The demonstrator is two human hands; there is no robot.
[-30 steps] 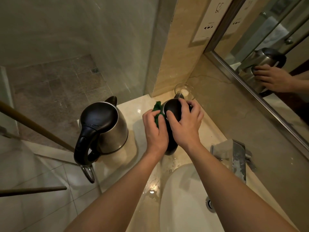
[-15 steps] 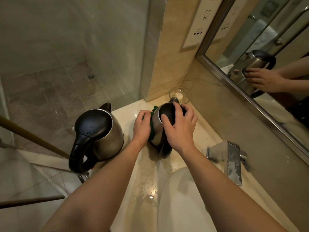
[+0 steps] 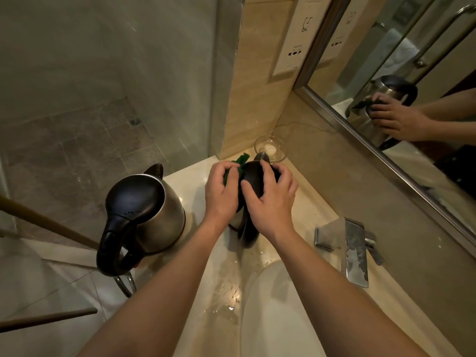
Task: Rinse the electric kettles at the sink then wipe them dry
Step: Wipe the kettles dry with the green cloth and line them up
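Note:
Two steel electric kettles with black lids and handles stand on the marble counter. The nearer left kettle (image 3: 146,215) stands alone at the counter's left edge, handle toward me. The second kettle (image 3: 253,176) is at the back, mostly covered by my hands. My right hand (image 3: 270,199) grips its black lid from above. My left hand (image 3: 222,191) presses a dark green cloth (image 3: 240,161) against its left side. The white sink basin (image 3: 273,313) lies below my right forearm.
A chrome faucet (image 3: 354,256) stands right of the basin. A small glass dish (image 3: 270,149) sits in the back corner behind the held kettle. Water drops lie on the counter (image 3: 226,292) near the basin. A mirror (image 3: 412,99) covers the right wall; a glass shower partition is left.
My left hand with the green cloth has slid up and back along the kettle's left side. My right hand stays on the lid. The left kettle has not moved.

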